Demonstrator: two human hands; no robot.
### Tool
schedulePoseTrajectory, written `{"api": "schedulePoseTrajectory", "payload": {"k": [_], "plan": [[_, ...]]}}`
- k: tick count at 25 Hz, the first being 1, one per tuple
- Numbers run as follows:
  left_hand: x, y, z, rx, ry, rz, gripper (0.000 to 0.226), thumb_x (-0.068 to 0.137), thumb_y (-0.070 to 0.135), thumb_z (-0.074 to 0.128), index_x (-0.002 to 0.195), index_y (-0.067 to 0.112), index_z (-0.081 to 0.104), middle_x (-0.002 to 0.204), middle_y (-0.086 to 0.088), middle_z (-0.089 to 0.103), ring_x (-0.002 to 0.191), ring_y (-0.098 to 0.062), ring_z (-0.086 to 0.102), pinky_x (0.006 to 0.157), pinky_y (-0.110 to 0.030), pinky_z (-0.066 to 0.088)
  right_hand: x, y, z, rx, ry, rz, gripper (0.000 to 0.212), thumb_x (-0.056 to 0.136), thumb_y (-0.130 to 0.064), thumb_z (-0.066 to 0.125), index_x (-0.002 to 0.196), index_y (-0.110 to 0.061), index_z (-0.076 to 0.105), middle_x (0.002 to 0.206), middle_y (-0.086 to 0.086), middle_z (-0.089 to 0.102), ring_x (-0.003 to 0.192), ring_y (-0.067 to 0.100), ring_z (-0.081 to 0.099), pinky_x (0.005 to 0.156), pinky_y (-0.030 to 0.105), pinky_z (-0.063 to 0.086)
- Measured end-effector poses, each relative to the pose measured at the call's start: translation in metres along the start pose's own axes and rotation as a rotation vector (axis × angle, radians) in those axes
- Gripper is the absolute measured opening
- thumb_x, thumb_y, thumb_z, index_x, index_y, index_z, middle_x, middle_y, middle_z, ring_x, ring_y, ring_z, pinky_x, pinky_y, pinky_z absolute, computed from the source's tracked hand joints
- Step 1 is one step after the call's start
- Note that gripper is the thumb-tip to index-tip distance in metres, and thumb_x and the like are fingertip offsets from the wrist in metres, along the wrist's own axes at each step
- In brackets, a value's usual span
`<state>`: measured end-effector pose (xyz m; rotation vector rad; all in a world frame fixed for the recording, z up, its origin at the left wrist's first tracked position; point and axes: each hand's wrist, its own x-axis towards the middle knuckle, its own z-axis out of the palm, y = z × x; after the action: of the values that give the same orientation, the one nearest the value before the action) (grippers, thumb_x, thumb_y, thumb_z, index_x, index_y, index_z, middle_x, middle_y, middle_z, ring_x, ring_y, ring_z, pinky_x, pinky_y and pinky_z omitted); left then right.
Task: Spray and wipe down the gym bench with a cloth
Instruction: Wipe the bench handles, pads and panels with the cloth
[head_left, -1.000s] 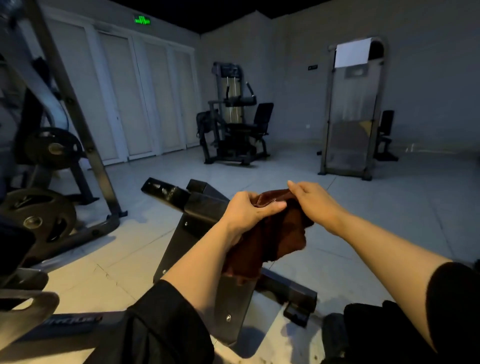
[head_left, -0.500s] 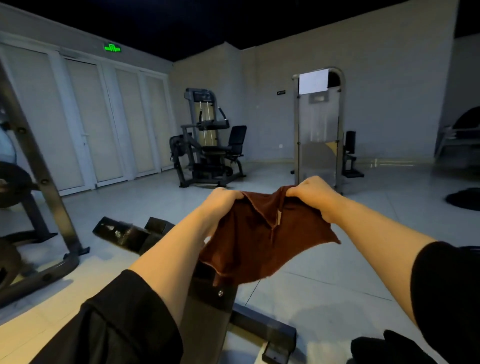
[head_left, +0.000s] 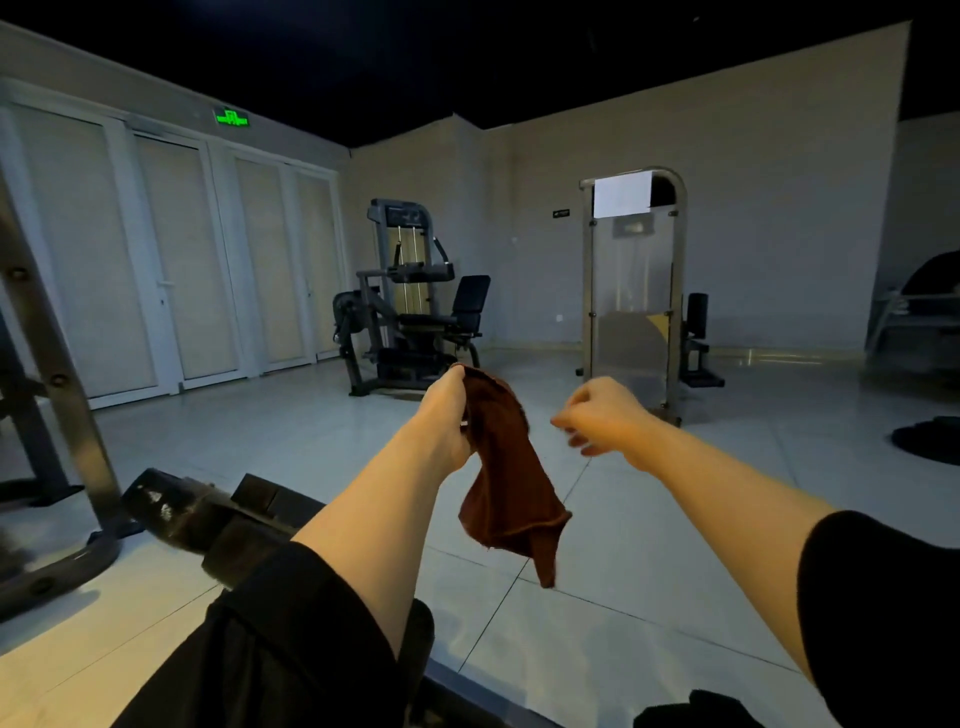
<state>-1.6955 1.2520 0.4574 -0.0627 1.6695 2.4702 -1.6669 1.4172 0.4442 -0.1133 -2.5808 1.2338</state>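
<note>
We are gripping the brown cloth (head_left: 506, 478) in our left hand (head_left: 449, 415), letting it hang, while our right hand (head_left: 597, 415) is hovering beside it, fingers curled.

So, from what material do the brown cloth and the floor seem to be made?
The cloth, gripped by the left hand, looks like soft terry or microfibre: matte, limp, hanging in folds with a hemmed edge. The floor looks like glazed tile: large pale squares with thin joints and a faint sheen.
</note>
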Motion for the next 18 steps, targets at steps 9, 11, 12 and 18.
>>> {"api": "schedulePoseTrajectory", "payload": {"k": [9, 11, 12, 18], "plan": [[0.078, -0.023, 0.009, -0.127, -0.025, -0.048, 0.04, 0.098, 0.035, 0.038, 0.095, 0.003, 0.062, 0.093, -0.016, 0.066, 0.083, -0.028, 0.061, 0.071, -0.038, 0.05, 0.072, 0.085, 0.059, 0.37, -0.473, 0.36, 0.052, 0.099, -0.057, 0.031, 0.128, -0.018, 0.047, 0.122, 0.019, 0.061, 0.11, 0.035, 0.06, 0.095, 0.048, 0.046], [0.094, -0.027, 0.004, -0.073, -0.024, -0.055, 0.028, 0.094, 0.027, 0.046, 0.093, 0.005, 0.063, 0.089, -0.014, 0.065, 0.078, -0.026, 0.061, 0.072, -0.037, 0.051, 0.092, 0.092, 0.073, 0.509, -0.411, 0.377, 0.048, 0.099, -0.055, 0.034, 0.124, -0.017, 0.051, 0.118, 0.017, 0.062, 0.108, 0.033, 0.06, 0.098, 0.049, 0.045], [0.101, -0.029, 0.002, -0.042, -0.012, -0.058, 0.021, 0.092, 0.022, 0.05, 0.094, 0.005, 0.063, 0.089, -0.012, 0.064, 0.077, -0.024, 0.061, 0.073, -0.036, 0.051, 0.103, 0.092, 0.079, 0.55, -0.375, 0.37, 0.043, 0.1, -0.05, 0.038, 0.122, -0.017, 0.054, 0.113, 0.015, 0.063, 0.104, 0.031, 0.061, 0.098, 0.048, 0.046], [0.134, -0.027, -0.017, 0.157, 0.228, -0.135, 0.017, 0.1, 0.018, 0.05, 0.1, 0.002, 0.055, 0.089, -0.013, 0.063, 0.074, -0.023, 0.06, 0.066, -0.034, 0.051, 0.158, 0.077, 0.093, 0.532, -0.33, 0.119, 0.033, 0.087, 0.002, 0.057, 0.118, -0.005, 0.064, 0.101, 0.013, 0.068, 0.089, 0.023, 0.064, 0.08, 0.03, 0.053]]}}
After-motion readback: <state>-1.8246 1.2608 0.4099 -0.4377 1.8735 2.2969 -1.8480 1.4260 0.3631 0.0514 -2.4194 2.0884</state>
